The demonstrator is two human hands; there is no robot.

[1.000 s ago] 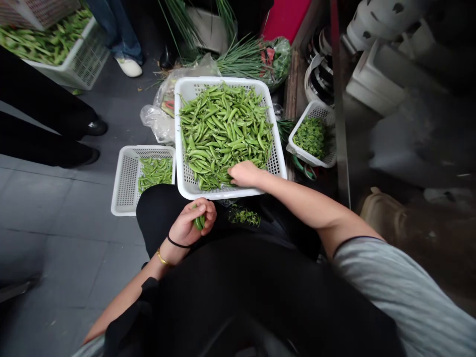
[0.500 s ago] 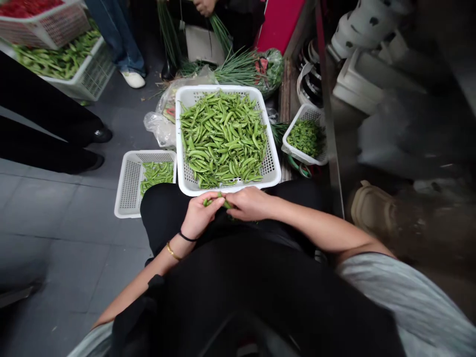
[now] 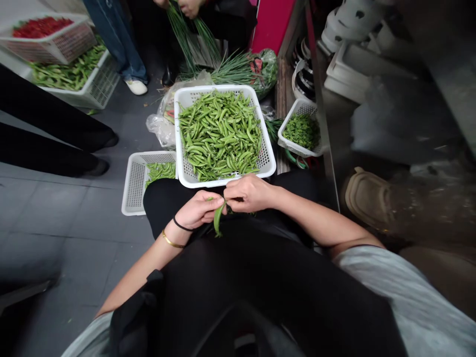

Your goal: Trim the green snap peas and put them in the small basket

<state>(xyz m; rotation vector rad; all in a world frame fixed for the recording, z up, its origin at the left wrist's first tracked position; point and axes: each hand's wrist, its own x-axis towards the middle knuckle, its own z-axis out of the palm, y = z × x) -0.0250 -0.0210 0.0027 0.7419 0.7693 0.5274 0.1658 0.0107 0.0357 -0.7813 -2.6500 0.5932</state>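
Over my black-clad lap, my left hand [image 3: 199, 209] and my right hand [image 3: 247, 193] meet, both pinched on one green pea pod [image 3: 218, 219] that hangs down between them. Just beyond them stands a large white basket [image 3: 268, 168] heaped with green pea pods [image 3: 219, 134]. A smaller white basket [image 3: 134, 183] to the left holds a few pods [image 3: 160, 170]. On the right, a small white basket [image 3: 295, 147] holds green trimmings [image 3: 301, 130].
Black trouser legs and shoes [image 3: 48, 144] of another person lie at the left. Jeans and a white shoe [image 3: 136, 87] stand behind. Another person's hands [image 3: 188, 7] handle green onions [image 3: 234, 67] at the top. Baskets of green beans [image 3: 70, 74] and red chillies [image 3: 40, 27] sit far left.
My right hand left the big basket and came back to my lap. Both hands now grip one pod, which has turned to hang downward.
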